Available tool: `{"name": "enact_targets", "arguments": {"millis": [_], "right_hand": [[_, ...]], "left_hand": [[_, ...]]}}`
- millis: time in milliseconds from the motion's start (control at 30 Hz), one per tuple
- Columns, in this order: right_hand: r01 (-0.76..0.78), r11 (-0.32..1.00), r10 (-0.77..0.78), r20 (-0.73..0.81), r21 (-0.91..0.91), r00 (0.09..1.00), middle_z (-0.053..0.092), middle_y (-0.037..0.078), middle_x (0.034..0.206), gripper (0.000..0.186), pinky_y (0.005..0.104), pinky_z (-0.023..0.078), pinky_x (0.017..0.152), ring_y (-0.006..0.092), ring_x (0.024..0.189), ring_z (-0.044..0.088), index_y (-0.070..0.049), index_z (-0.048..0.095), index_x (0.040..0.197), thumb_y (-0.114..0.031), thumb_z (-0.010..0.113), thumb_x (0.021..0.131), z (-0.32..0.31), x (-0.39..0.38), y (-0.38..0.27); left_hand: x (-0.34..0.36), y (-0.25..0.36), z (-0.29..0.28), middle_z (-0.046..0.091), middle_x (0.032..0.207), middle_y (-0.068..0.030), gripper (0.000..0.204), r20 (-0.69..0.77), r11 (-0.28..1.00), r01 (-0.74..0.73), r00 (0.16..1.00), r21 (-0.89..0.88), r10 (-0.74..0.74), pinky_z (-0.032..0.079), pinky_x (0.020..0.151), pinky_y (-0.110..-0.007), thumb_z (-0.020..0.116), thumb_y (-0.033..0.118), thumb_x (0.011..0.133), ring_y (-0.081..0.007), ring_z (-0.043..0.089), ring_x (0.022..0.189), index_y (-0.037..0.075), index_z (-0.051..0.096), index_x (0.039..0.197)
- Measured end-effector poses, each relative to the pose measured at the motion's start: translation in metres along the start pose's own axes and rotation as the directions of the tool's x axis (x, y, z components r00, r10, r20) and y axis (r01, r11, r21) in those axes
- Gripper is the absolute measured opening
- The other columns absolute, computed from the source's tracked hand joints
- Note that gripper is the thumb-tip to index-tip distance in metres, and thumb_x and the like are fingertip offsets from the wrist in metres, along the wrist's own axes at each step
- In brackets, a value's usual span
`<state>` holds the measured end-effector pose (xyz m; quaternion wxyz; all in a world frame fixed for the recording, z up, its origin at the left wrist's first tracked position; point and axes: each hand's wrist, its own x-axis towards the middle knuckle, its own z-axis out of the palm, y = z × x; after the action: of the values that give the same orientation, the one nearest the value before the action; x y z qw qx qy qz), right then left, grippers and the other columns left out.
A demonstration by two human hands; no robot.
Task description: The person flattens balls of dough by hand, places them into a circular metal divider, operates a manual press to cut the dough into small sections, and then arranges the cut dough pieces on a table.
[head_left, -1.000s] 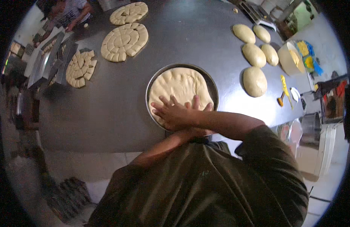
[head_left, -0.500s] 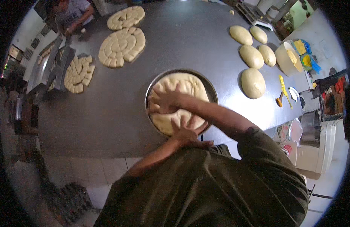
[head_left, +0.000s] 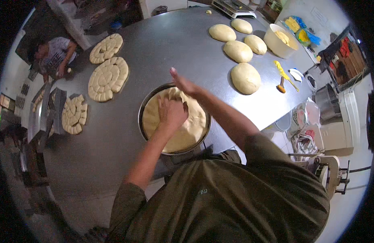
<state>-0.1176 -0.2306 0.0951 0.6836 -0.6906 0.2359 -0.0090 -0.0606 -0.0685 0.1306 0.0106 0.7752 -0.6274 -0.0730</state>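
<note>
A wide sheet of pale dough fills a round metal pan at the table's near side. My left hand lies on the dough toward its far side, fingers apart and pressing into the surface. Over the pan's far rim, my right hand is held edge-on with fingers stretched out and nothing in it. Part of the dough's far edge is hidden beneath my hands. Behind and to the right sit several smooth dough balls, the nearest one being large and round.
Cut dough rounds lie at the left, near metal tins. A white tub, a yellow-smeared spatula and a brush are at the right. A scale stands at the back. Another person works at far left.
My left hand has moved from the dough's near edge to its far part. My right hand has lifted from the left side toward the far rim. The whole view has shifted.
</note>
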Motion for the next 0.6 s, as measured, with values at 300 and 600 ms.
{"name": "enact_targets", "arguments": {"millis": [300, 600], "right_hand": [[-0.046, 0.996, 0.054, -0.108, 0.078, 0.993, 0.011, 0.034, 0.168, 0.089, 0.0554, 0.019, 0.126, 0.0449, 0.157, 0.015, 0.003, 0.022, 0.162, -0.067, 0.014, 0.107, -0.022, -0.038, 0.062], [0.014, 0.753, -0.002, 0.019, -0.658, 1.0, 0.022, 0.029, 0.167, 0.072, 0.0582, 0.021, 0.126, 0.047, 0.155, 0.022, -0.018, 0.024, 0.166, -0.061, 0.015, 0.109, -0.012, -0.016, 0.026]], "left_hand": [[0.023, 0.004, 0.019, 0.012, 0.173, -0.0191, 0.09, 0.231, 0.993, -0.081, 0.971, 0.084, 0.059, 0.013, 0.125, -0.065, 0.052, 0.066, 0.095, -0.0444, 0.034, 0.15, 0.014, 0.029, 0.165], [0.086, -0.084, 0.029, 0.043, 0.163, -0.0084, 0.074, 0.412, 0.972, 0.082, 0.911, -0.218, 0.016, 0.024, 0.126, -0.054, 0.066, 0.051, 0.095, -0.0221, 0.044, 0.147, 0.025, 0.04, 0.16]]}}
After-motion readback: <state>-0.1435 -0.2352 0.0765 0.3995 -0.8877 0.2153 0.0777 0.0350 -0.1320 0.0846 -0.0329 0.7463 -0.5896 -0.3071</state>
